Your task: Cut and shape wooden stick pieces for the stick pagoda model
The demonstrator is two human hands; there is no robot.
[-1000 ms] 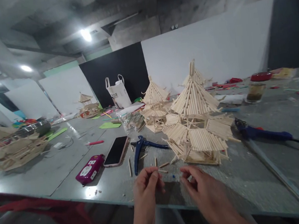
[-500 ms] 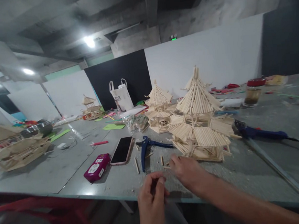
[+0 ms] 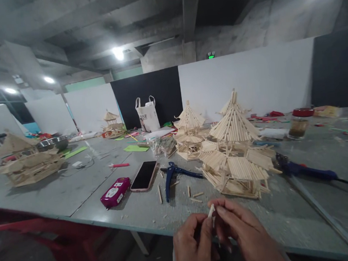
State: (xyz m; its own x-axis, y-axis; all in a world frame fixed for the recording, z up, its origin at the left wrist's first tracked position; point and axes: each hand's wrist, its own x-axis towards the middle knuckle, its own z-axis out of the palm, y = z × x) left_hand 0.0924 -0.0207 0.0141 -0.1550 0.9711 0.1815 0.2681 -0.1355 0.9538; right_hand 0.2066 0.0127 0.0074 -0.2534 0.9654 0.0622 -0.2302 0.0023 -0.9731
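A short wooden stick is pinched between the fingertips of the left hand and the right hand, both closed on it, just in front of the near edge of the grey table. Its long axis is tilted, the upper end pointing up and slightly right; its lower part is hidden by the fingers. Beyond the hands, a stick-built pagoda model is seen, with a second pagoda model behind it. Blue pliers, one smartphone and one magenta case are laid to the left. Several loose sticks are scattered between pliers and pagoda. A blue glue gun is placed to the right.
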